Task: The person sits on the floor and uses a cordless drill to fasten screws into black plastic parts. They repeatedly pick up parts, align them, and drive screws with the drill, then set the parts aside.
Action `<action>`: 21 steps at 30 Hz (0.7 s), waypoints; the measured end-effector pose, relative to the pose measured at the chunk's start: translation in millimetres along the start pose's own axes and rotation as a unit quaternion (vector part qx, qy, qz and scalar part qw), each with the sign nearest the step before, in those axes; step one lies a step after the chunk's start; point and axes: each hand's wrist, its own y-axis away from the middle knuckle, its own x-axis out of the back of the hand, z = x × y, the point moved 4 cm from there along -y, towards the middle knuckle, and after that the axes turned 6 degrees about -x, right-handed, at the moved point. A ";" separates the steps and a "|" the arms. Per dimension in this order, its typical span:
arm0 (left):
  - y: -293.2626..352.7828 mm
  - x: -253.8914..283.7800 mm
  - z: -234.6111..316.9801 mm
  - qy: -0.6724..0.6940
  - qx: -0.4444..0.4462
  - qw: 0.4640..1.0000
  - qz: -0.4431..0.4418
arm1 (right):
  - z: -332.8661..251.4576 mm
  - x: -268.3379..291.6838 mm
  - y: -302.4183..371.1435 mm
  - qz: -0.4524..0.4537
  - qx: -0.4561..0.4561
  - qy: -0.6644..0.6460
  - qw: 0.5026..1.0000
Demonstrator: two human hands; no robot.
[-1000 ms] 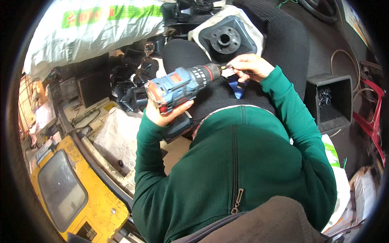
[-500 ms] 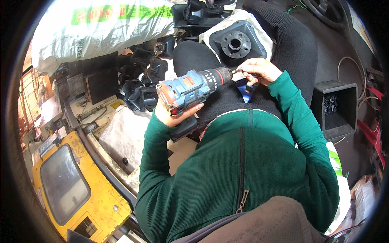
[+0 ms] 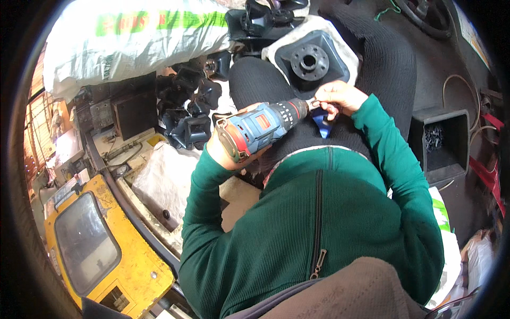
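Note:
My left hand (image 3: 226, 151) grips a blue cordless drill (image 3: 260, 127) held level over my lap, its chuck pointing right. The fingers of my right hand (image 3: 337, 97) pinch the drill's tip at the chuck, and a small blue piece (image 3: 322, 123) shows just below that hand. Past my knees lies a black moulded part with a round hub (image 3: 309, 59) on a white sheet. Both arms are in green sleeves.
A white printed sack (image 3: 135, 37) lies at the far left. Several black moulded parts (image 3: 188, 109) are heaped beside my left knee. A yellow panel with a window (image 3: 93, 250) sits at lower left, and a black open box (image 3: 440, 139) holding small dark pieces stands to the right.
The drill and both hands have shifted slightly lower and to the right in the view. My right hand has stayed at the chuck throughout.

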 end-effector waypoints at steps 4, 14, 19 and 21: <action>9.8 -3.1 -6.5 0.025 0.060 0.988 0.143 | -10.4 -4.8 2.9 0.017 0.045 -0.075 0.996; -28.6 21.0 -56.8 0.112 0.153 0.974 0.128 | -14.2 72.4 -24.5 0.423 0.116 0.009 0.899; -54.0 22.6 -61.8 -0.007 0.103 0.988 0.114 | -17.3 75.6 -46.1 0.411 0.111 0.092 0.900; -62.6 20.0 -73.9 0.041 0.142 0.985 0.085 | -25.9 68.6 -43.3 0.395 0.089 0.092 0.910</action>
